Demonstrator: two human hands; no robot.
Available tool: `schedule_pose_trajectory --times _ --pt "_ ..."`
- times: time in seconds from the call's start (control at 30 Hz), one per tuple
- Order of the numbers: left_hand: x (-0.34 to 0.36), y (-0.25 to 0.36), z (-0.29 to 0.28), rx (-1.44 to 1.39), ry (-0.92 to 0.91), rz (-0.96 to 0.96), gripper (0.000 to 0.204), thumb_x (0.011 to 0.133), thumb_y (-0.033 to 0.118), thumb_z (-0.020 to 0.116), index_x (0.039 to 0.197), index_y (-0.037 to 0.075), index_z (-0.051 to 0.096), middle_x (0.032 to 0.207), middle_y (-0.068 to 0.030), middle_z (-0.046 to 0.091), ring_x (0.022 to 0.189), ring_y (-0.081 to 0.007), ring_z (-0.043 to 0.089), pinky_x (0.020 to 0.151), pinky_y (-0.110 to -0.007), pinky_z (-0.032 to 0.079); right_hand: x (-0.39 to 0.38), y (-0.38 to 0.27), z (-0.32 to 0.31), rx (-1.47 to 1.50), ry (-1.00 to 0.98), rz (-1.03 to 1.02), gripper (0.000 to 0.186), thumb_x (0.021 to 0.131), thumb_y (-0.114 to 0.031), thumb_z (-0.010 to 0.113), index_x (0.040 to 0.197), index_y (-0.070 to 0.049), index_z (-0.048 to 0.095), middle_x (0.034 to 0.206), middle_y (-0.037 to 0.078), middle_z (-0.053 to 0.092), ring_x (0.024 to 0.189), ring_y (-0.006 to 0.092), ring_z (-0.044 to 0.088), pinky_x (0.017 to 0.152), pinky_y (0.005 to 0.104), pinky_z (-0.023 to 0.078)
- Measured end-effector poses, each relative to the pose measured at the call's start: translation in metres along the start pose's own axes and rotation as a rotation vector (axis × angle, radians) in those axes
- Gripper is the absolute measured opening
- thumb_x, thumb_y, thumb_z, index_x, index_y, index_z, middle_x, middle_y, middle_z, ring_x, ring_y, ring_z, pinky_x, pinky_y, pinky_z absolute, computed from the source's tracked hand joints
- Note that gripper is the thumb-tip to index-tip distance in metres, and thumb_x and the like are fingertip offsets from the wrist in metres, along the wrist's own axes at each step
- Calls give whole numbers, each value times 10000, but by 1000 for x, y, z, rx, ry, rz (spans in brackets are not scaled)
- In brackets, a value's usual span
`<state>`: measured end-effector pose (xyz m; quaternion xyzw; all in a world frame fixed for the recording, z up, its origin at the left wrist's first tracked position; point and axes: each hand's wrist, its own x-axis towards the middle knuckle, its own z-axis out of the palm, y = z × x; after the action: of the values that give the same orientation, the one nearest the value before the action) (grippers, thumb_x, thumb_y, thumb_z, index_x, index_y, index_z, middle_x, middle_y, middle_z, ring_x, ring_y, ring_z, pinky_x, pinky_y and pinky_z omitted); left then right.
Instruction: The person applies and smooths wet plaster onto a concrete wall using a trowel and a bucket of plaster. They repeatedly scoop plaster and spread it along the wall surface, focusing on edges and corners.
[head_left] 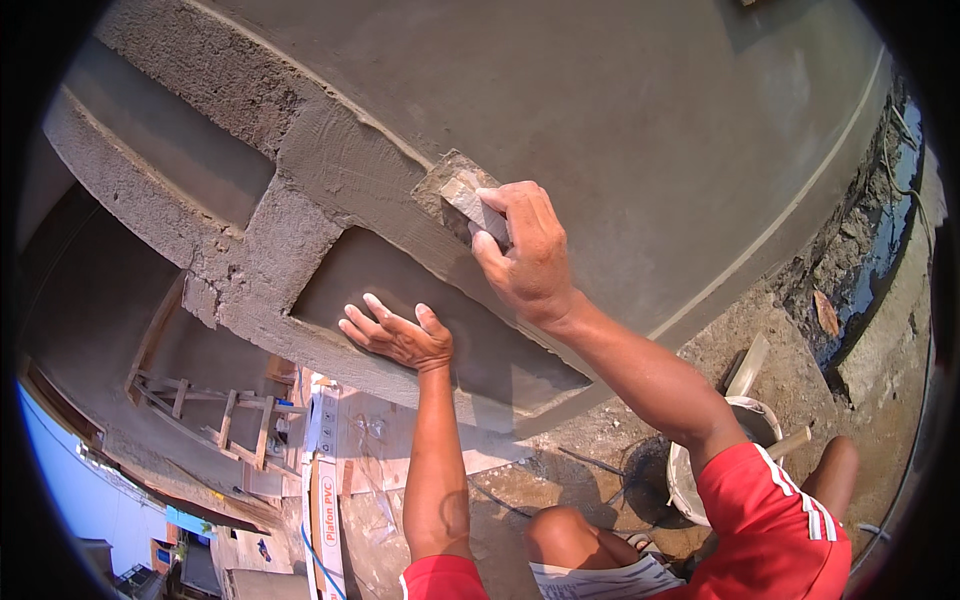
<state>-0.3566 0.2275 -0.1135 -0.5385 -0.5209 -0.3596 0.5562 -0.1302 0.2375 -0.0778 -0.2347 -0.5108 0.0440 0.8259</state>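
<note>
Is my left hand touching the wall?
Touching. The head view shows the left hand laid flat, fingers spread, on the grey plastered wall in the recess below the ledge, with no gap visible beneath the fingers.

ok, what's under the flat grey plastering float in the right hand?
Wet grey cement on the raised band shows around the flat grey plastering float. The surface beneath it is covered. The right hand grips the float; the left hand lies flat in the recessed plastered panel.
</note>
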Motion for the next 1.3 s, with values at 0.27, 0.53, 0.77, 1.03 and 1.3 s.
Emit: schedule_pose_trajectory --times 0.27,0.53,0.77,1.03,1.3 --pt "0 -2 4 68 23 5 737 928 568 330 1383 -11 303 1460 -238 204 1354 -484 153 1073 -597 190 -28 -31 24 63 -280 2 402 652 28 678 1035 -12 563 952 144 527 897 316 525 762 403 472" --pt "-1 -4 1 41 1 -12 687 896 479 378 1365 -20 322 1458 -231 205 1353 -487 150 1078 -599 181 63 -1 -21 646 -139 390 331 870 -50 576 1191 31 574 980 134 678 876 167 647 798 307 516" --pt "0 -1 3 28 -5 -7 769 936 591 304 1415 -11 281 1472 -237 189 1359 -472 152 1071 -597 189 96 -3 3 532 -379 370 398 832 -116 640 1205 10 582 855 131 681 751 159 641 731 306 511" --pt "-1 -6 -1 16 1 -3 704 903 459 382 1414 -14 282 1477 -238 185 1361 -479 148 1075 -605 176 5 22 -32 457 -380 550 417 843 -78 632 1256 -51 580 1078 137 670 935 166 635 844 309 500" --pt "3 -1 0 6 3 -9 697 874 402 398 1418 -16 279 1485 -234 179 1371 -476 134 1084 -600 163 -23 34 -85 594 -347 738 438 872 -85 617 1296 -25 523 1030 102 652 901 124 612 757 268 511"
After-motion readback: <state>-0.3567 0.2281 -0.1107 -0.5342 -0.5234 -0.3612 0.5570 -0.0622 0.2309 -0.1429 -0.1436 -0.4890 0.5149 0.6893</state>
